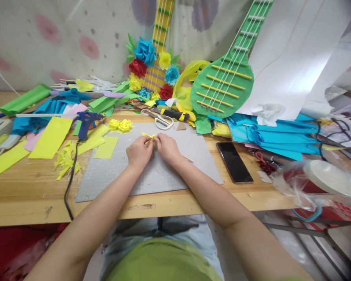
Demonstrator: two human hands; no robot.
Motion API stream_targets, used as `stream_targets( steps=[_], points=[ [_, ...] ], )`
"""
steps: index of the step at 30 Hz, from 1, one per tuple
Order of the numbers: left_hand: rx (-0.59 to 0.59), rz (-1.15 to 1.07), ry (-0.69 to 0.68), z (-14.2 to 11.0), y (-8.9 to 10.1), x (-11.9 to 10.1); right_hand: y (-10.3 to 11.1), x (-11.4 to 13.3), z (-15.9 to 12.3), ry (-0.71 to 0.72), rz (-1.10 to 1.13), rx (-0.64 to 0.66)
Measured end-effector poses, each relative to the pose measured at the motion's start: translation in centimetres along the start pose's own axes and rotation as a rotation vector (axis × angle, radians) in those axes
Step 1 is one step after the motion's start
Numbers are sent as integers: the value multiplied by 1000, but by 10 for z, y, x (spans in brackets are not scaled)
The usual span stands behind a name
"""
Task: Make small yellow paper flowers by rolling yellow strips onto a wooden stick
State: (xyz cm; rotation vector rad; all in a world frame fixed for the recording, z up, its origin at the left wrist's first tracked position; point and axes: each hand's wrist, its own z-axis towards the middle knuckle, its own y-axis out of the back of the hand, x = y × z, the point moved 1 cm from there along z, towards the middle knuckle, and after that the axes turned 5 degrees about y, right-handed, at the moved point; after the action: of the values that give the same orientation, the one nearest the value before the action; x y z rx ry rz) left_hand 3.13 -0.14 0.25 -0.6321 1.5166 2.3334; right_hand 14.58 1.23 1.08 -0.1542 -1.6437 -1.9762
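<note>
Over the grey cutting mat (105, 179), my left hand (139, 149) and my right hand (167, 147) meet with fingertips pinched together. Between them is a small piece of yellow crepe paper (148, 136), mostly hidden by the fingers. Finished yellow paper flowers (120, 125) lie at the mat's back left edge. A yellow paper rectangle (107, 147) rests on the mat to the left of my left hand. Just beyond my hands are white-handled scissors (163, 122).
A blue glue gun (86, 124) stands at left, its cord running off the front edge. Yellow scraps (66, 158) lie beside it. A phone (234, 162) is right of the mat. Behind stand a green paper instrument (222, 88) and a yellow one with flowers (155, 80).
</note>
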Motion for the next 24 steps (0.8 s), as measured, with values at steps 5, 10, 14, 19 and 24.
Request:
stream_targets(
  steps=[5, 10, 14, 19, 24],
  points=[
    [19, 9, 34, 1, 0, -1, -2, 3, 1, 18, -54, 34],
    [52, -4, 71, 2, 2, -1, -5, 1, 0, 80, -9, 22],
    [90, -17, 115, 1, 5, 0, -4, 0, -2, 93, -7, 21],
    [105, -2, 139, 1, 4, 0, -1, 3, -4, 33, -97, 36],
    [94, 5, 149, 3, 2, 0, -1, 6, -3, 31, -125, 62]
  ],
)
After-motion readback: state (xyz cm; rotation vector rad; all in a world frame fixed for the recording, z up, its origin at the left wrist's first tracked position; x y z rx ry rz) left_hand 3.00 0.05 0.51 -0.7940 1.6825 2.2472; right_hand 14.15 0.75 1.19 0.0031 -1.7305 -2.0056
